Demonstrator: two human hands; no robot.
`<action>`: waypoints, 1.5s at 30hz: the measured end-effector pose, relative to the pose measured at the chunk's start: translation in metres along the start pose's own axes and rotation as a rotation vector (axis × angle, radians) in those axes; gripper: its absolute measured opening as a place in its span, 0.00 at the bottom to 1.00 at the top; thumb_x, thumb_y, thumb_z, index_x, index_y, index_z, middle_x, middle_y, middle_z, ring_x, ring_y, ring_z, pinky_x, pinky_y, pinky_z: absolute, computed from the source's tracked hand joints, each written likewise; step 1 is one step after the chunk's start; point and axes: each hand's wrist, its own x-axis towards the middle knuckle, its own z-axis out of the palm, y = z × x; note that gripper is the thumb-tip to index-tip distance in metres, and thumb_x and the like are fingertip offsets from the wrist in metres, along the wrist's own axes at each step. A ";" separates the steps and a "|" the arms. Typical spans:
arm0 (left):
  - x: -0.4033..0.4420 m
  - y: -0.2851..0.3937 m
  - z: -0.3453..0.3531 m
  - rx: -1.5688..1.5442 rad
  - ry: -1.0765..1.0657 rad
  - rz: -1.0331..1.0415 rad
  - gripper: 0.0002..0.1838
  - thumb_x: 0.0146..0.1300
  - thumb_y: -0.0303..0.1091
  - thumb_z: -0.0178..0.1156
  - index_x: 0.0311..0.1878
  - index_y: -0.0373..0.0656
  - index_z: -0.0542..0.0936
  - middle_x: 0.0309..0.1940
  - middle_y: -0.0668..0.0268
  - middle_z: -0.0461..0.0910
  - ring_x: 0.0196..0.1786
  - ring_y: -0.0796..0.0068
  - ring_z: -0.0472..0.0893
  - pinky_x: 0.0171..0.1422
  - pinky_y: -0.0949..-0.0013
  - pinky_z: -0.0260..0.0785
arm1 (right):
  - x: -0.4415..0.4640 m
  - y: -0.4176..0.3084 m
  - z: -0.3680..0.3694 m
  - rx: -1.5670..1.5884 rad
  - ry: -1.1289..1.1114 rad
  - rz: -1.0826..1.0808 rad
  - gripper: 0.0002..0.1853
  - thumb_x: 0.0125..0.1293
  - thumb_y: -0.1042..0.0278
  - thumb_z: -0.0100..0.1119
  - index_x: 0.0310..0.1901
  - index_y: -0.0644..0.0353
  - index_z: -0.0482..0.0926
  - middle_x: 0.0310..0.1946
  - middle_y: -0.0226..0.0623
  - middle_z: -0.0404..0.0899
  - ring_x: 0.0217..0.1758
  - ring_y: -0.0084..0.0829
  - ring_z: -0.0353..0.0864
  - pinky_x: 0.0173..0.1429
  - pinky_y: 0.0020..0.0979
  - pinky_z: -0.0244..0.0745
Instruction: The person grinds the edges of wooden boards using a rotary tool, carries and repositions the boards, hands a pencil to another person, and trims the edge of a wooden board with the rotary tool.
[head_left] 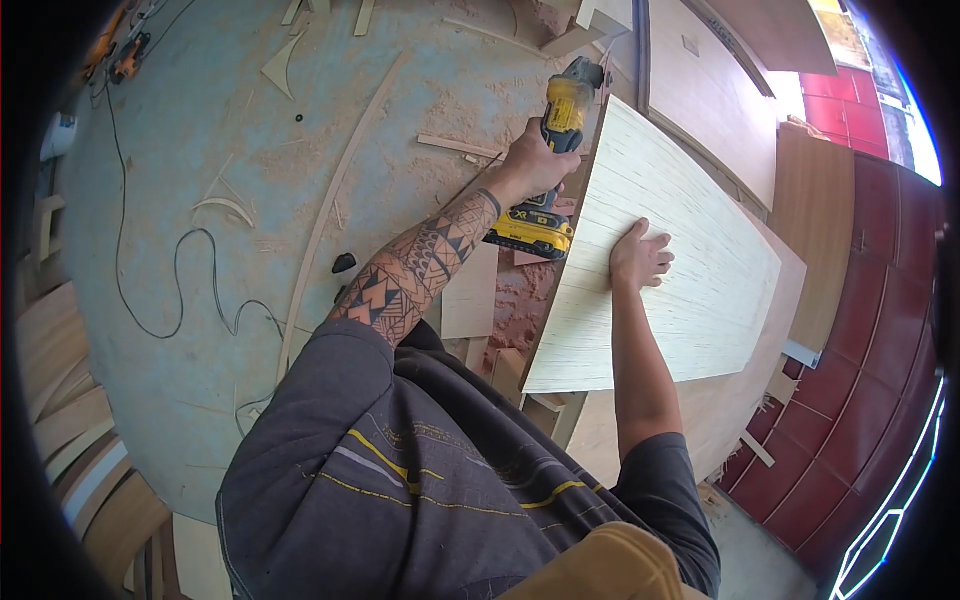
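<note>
My left hand (540,160), at the end of a tattooed forearm, is wrapped round the grip of a yellow and black cordless power tool (565,105). The tool's head points up beside the top left corner of a pale, grained board (690,200), and its battery hangs below my hand. Whether the head touches the board cannot be made out. My right hand (640,257) rests on the middle of that board, its fingers apart and slightly bent, holding nothing.
A larger light panel (710,100) lies beyond the board. Red cabinet-like panels (830,400) stand at the right. On the dusty floor (220,100) are a dark cable (180,300), a long curved strip (335,190) and scraps. Curved wood pieces (75,420) are stacked at the lower left.
</note>
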 end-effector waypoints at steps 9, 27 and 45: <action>0.000 -0.007 0.000 0.008 -0.003 0.020 0.35 0.64 0.40 0.71 0.68 0.33 0.67 0.46 0.53 0.88 0.33 0.65 0.93 0.41 0.63 0.88 | 0.000 -0.001 -0.002 0.011 -0.016 0.004 0.49 0.85 0.29 0.34 0.90 0.63 0.45 0.89 0.71 0.40 0.93 0.64 0.39 0.91 0.68 0.40; -0.005 -0.002 0.002 -0.025 0.009 0.017 0.32 0.65 0.34 0.71 0.67 0.33 0.67 0.40 0.61 0.84 0.29 0.71 0.88 0.32 0.64 0.84 | -0.007 -0.006 -0.008 0.001 -0.018 0.007 0.48 0.85 0.29 0.34 0.90 0.62 0.46 0.89 0.70 0.42 0.93 0.64 0.41 0.90 0.66 0.41; -0.008 -0.005 0.003 -0.055 0.008 -0.005 0.32 0.66 0.34 0.72 0.67 0.32 0.68 0.39 0.57 0.86 0.29 0.67 0.90 0.32 0.62 0.85 | -0.003 -0.006 -0.004 0.001 -0.003 0.004 0.48 0.85 0.28 0.34 0.90 0.61 0.48 0.89 0.70 0.42 0.93 0.64 0.42 0.91 0.66 0.42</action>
